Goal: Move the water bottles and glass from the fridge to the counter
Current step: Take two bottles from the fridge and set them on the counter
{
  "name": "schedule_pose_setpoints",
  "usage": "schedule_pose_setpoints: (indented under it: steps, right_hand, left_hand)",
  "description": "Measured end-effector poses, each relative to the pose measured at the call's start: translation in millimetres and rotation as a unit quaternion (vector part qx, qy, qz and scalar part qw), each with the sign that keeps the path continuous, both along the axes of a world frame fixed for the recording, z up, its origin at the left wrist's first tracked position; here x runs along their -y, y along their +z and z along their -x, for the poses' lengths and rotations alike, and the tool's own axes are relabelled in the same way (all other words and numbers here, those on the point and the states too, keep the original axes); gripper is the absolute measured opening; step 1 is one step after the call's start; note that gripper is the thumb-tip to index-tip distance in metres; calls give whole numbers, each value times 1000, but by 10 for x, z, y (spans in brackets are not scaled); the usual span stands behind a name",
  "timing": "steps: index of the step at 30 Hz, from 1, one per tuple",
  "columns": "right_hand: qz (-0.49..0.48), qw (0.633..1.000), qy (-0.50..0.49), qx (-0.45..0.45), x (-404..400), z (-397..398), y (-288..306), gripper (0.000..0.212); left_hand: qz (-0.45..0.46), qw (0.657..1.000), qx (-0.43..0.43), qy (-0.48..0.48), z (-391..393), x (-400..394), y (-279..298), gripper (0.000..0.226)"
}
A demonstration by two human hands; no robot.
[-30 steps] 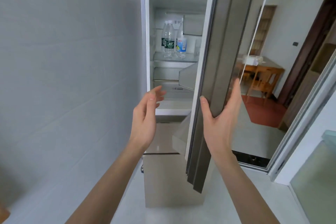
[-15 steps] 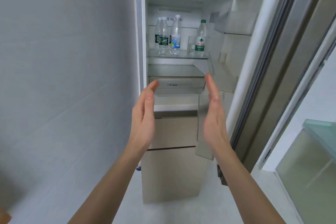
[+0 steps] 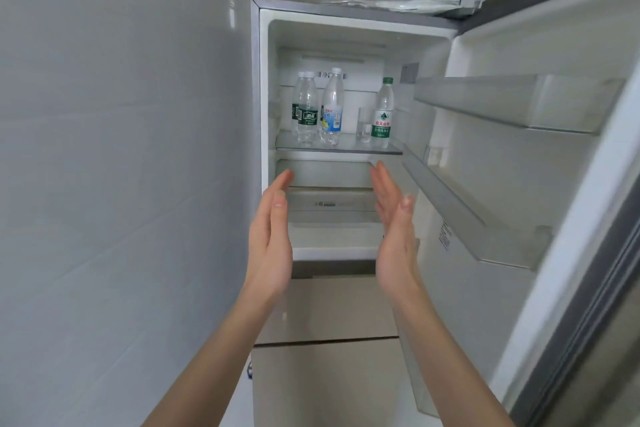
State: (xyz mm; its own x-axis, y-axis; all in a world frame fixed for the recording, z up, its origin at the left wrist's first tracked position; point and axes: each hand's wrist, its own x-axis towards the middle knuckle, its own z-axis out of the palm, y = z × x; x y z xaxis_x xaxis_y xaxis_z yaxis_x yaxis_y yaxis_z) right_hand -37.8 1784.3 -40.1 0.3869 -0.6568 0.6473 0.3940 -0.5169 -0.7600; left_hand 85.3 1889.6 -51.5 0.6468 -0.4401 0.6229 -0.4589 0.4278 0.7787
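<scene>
The fridge [image 3: 264,80] stands open. On its glass shelf [image 3: 388,149] are two dark-green-label water bottles [image 3: 306,111] at the left, a blue-label bottle [image 3: 332,107] beside them, a clear glass [image 3: 363,125], and a green-cap bottle [image 3: 382,114] at the right. My left hand [image 3: 272,236] and my right hand [image 3: 394,229] are raised below the shelf, palms facing each other, fingers straight and holding nothing. Both hands are apart from the bottles.
The fridge door [image 3: 540,184] swings wide to the right, with two door racks [image 3: 512,104] sticking out near my right hand. A white tiled wall [image 3: 121,149] runs along the left. A drawer [image 3: 329,204] sits under the shelf; closed lower compartments lie below.
The door has swung fully open and my right hand has let go of it. Both hands have risen towards the shelf, and the view has moved closer to the fridge.
</scene>
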Motion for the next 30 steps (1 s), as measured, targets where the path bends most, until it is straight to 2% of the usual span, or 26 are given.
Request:
schedule_pose_setpoints:
  steps: [4,7,10,13,16,20,24,27,30]
  right_hand:
    - [-1,1000,1,12,424,-191,153,80]
    - [-20,999,4,27,732,-326,243,69]
    - [-21,999,1,31,995,-460,307,75]
    - [-34,998,7,50,1230,-574,324,63]
    - [-39,997,6,71,1469,-719,325,64]
    - [-32,998,7,60,1717,-978,344,59]
    - [-17,998,-2,53,1981,-1290,395,64]
    - [-28,999,-5,42,2208,-1552,459,52]
    - [-33,999,-7,36,2439,-1844,527,56]
  left_hand:
    - [9,1000,17,23,-192,412,126,62]
    - [11,999,19,41,-329,670,153,55]
    - [16,998,5,56,-456,887,169,55]
    - [16,998,-4,58,-570,1066,185,54]
    - [12,998,2,58,-721,1266,205,55]
    - [16,998,8,58,-994,1591,221,57]
    - [24,998,17,61,-1322,1890,256,61]
    - [35,998,20,57,-1614,2088,329,61]
    - [42,997,33,52,-1912,2309,433,62]
